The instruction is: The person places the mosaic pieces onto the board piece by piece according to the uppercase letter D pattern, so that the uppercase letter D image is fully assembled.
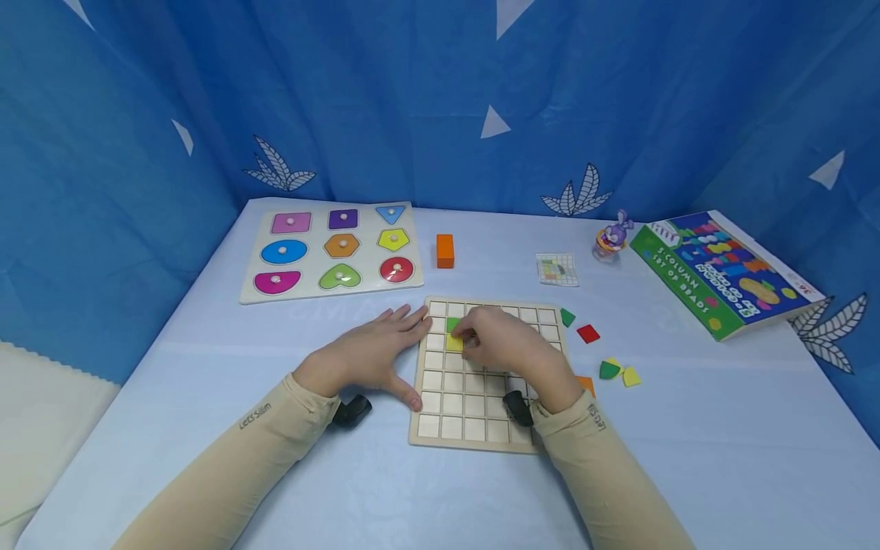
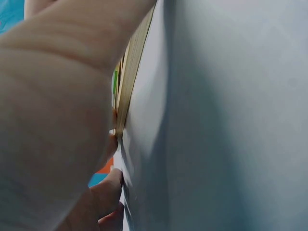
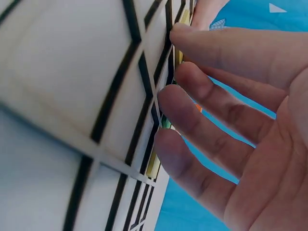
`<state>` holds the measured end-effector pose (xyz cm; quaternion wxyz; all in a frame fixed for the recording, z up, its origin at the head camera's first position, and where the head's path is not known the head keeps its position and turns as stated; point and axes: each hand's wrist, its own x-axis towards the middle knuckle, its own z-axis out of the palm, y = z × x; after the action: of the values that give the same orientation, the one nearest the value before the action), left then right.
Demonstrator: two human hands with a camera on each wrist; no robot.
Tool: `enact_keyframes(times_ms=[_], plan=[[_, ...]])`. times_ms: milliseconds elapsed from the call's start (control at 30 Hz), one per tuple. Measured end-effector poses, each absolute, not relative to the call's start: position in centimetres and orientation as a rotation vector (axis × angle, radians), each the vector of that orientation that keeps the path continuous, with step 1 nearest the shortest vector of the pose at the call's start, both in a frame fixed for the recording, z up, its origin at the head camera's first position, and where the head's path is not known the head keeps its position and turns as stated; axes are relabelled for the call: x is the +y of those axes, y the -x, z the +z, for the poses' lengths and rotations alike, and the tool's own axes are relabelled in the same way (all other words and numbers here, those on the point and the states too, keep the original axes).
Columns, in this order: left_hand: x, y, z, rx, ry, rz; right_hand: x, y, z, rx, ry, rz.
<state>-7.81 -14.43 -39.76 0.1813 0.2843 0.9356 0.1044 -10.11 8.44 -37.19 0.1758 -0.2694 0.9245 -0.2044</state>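
Note:
A wooden grid board (image 1: 430,441) lies on the table, a green tile (image 1: 453,325) and a yellow tile (image 1: 454,343) in its upper left cells. With thumb and forefinger my right hand (image 1: 505,344) pinches at the yellow tile; the forefinger's contact is partly hidden. In the right wrist view the thumb meets that yellow tile (image 3: 181,55), the other fingers bent loosely over the grid. A second yellow piece (image 3: 153,166) and a green piece (image 3: 166,121) show farther along. My left hand (image 1: 374,347) rests spread against the board's left edge, thumb and fingers extended.
Loose tiles lie right of the board: red (image 1: 587,334), green (image 1: 609,370), yellow (image 1: 631,376), orange (image 1: 585,384). Behind are a knobbed shape puzzle (image 1: 309,263), an orange block (image 1: 445,251), a pattern card (image 1: 557,270), a purple rabbit figurine (image 1: 612,237) and a box (image 1: 729,271).

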Motion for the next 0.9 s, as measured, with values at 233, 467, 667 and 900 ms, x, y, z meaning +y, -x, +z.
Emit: enact_keyframes(times_ms=[233, 467, 667, 900], plan=[[-14.5, 7.8, -39.7, 2.645, -0.804, 0.292, 8.9, 10.2, -37.2, 2.595, 0.775, -0.584], [-14.4, 7.8, -39.7, 2.649, -0.802, 0.295, 9.1, 10.3, -37.3, 2.585, 0.838, -0.609], [-14.4, 7.8, -39.7, 2.647, -0.801, 0.302, 9.2, 10.4, -37.2, 2.574, 0.825, -0.599], [-14.4, 7.8, -39.7, 2.649, -0.8, 0.293, 9.9, 10.6, -36.8, 2.569, 0.752, -0.608]])
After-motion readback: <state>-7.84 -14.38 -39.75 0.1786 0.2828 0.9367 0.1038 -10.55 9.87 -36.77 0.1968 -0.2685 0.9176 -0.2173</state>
